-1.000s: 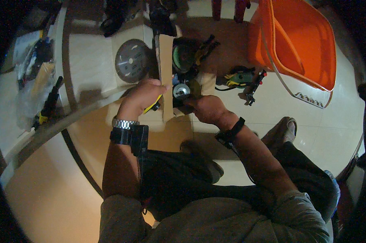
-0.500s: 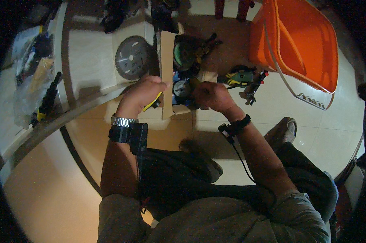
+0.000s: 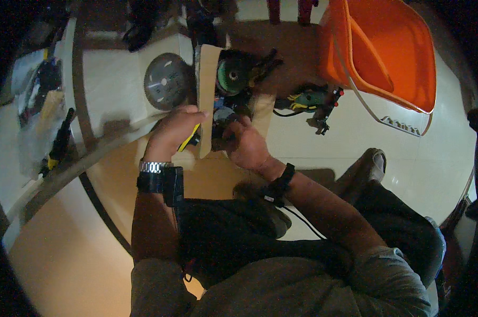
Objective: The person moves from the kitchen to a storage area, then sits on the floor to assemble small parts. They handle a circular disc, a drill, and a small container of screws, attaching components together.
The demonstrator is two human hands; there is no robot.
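An open cardboard box stands in front of me with tools inside. My left hand is closed on its left flap, thumb at the cardboard's edge and other fingers hidden. A yellow-and-black object shows under that palm; whether it is held is unclear. My right hand reaches into the box's near part with curled fingers, close to a round grey disc. Its fingertips are dark, and what they pinch cannot be made out. Farther back in the box lies a green round disc.
Left of the box, a toothed circular saw blade leans on a pale ledge. A green-and-black power tool lies on the floor to the right, before an orange bucket with a wire handle. Bagged tools lie far left.
My right hand has moved left and nearer to me, from the box's right side to its near part beside the grey disc. The left hand keeps its place at the flap.
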